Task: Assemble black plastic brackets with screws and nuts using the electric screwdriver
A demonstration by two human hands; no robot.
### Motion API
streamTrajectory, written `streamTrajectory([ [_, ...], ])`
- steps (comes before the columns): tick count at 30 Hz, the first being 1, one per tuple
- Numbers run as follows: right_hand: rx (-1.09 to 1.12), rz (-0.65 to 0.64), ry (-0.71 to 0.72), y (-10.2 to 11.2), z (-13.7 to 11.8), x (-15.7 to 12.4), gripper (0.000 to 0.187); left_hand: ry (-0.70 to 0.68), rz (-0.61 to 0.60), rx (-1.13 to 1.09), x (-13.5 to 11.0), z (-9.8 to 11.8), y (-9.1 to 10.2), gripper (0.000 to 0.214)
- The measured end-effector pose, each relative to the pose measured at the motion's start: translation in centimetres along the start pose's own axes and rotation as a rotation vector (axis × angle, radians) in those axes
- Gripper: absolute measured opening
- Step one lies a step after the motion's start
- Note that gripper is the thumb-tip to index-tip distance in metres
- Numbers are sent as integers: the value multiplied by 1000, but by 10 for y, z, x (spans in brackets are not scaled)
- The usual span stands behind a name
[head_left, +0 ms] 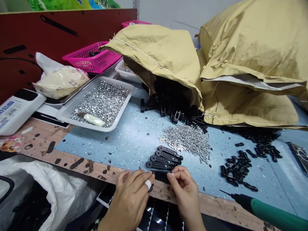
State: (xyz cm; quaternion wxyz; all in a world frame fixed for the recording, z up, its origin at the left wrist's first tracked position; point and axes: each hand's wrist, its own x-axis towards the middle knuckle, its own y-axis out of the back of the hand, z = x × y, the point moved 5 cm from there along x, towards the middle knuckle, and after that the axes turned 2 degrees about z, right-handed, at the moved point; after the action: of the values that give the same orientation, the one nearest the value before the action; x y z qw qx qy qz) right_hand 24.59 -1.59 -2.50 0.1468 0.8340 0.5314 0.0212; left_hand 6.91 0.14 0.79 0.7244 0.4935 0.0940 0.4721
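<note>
My left hand (132, 194) lies over the front edge of the table, fingers stretched and fairly flat, with a white band around one finger. Its fingertips reach the left end of a dark flat piece (161, 175), partly hidden between my hands. My right hand (185, 189) is closed in a pinch, thumb against forefinger, at the right end of that piece; what is in the pinch is too small to make out. Just beyond my fingertips, several black textured plastic arms (166, 157) lie side by side. Behind them is a pile of small silvery screws (196, 139) and nuts (172, 134).
A white tray of metal nuts (132, 91) stands at left, near a pink basket (101, 65). Paper sacks (158, 45) spill black parts at the back. Small black pieces (238, 168) and a green-handled screwdriver (269, 211) are at right. A white sack (64, 183) sits below left.
</note>
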Motion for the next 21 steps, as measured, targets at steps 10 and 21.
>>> streamTrajectory([
  [10, -6, 13, 30, 1, -5, 1, 32, 28, 55, -11, -1, -1, 0, 43],
  [21, -178, -7, 153, -4, -12, -1, 30, 32, 11, 21, 5, 5, -2, 46],
])
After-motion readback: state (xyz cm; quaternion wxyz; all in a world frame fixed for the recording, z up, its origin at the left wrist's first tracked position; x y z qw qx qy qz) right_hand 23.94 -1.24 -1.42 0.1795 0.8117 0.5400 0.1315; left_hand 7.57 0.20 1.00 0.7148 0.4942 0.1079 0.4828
